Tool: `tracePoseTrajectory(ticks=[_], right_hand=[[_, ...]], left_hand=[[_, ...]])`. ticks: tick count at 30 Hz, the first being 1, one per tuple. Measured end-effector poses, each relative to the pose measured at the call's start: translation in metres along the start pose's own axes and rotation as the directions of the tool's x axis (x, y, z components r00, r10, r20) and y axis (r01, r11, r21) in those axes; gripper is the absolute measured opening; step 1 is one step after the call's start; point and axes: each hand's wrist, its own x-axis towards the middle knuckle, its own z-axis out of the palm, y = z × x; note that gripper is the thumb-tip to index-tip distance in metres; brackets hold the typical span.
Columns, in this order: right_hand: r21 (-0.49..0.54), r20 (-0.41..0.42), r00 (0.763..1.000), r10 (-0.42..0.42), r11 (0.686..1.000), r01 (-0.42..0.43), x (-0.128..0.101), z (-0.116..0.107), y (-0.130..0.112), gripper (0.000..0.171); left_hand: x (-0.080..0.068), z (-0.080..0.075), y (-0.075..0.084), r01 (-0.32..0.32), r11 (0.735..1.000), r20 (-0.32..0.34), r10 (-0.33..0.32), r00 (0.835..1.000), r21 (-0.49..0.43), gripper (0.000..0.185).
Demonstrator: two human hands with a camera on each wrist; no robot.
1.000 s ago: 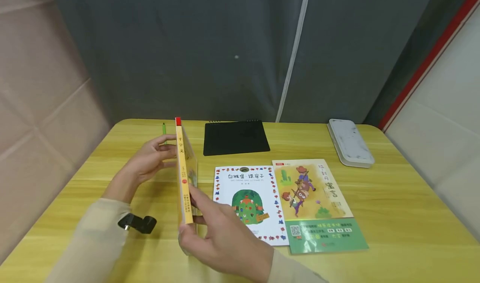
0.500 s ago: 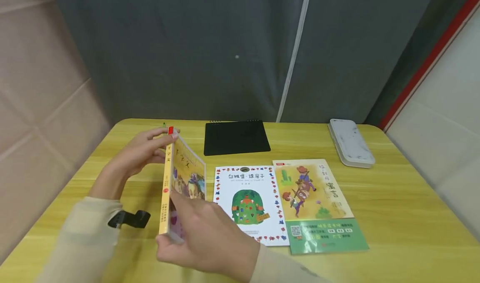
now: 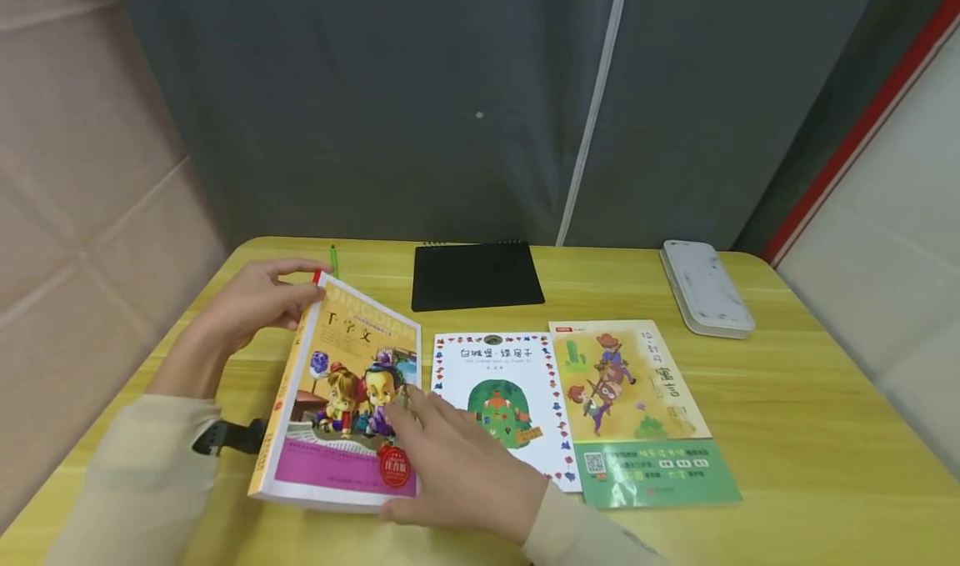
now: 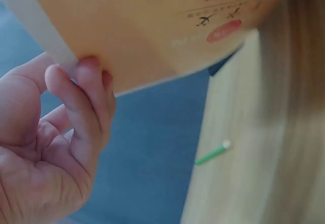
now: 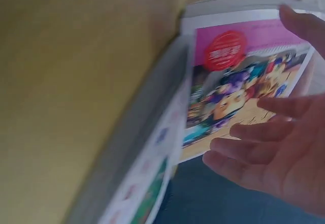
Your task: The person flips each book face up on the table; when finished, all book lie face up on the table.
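Note:
A thick picture-covered book (image 3: 347, 345) with a yellow spine and a magenta band leans tilted at the left, its front cover turned toward me. My left hand (image 3: 255, 303) pinches its upper left corner; in the left wrist view the fingertips (image 4: 89, 64) bend against the orange back cover. At the lower right of the book is my right hand (image 3: 472, 474), fingers spread loosely over the cover's edge. The right wrist view shows these fingers (image 5: 249, 150) extended in front of the cover, not curled round it. A white book (image 3: 453, 383) lies flat beside the right hand and is partly covered by it.
A yellow and green book (image 3: 645, 408) lies right of the white one. Behind them are a black spiral notebook (image 3: 477, 277) and, at the back right, a white case (image 3: 707, 288). A green pen (image 3: 334, 261) lies near the far edge, before the grey curtain (image 3: 375, 116).
The book has turned from edge-on to showing its front cover and has come down to the left. My left hand now pinches its top corner; my right hand has loosened its grip.

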Motion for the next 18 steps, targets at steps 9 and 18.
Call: tracePoseTrajectory(ticks=[9,18], right_hand=[[-0.094,0.113,0.992,0.051,0.995,-0.041,-0.007,0.018,0.017,0.074],[-0.237,0.064,0.998,0.02,0.971,-0.004,-0.008,0.023,0.02,0.063]], left_hand=[[0.004,-0.003,-0.042,0.046,0.999,0.063,-0.047,0.997,0.015,0.063],[0.011,0.008,-0.071,0.088,0.993,0.075,-0.094,0.993,0.085,0.067]])
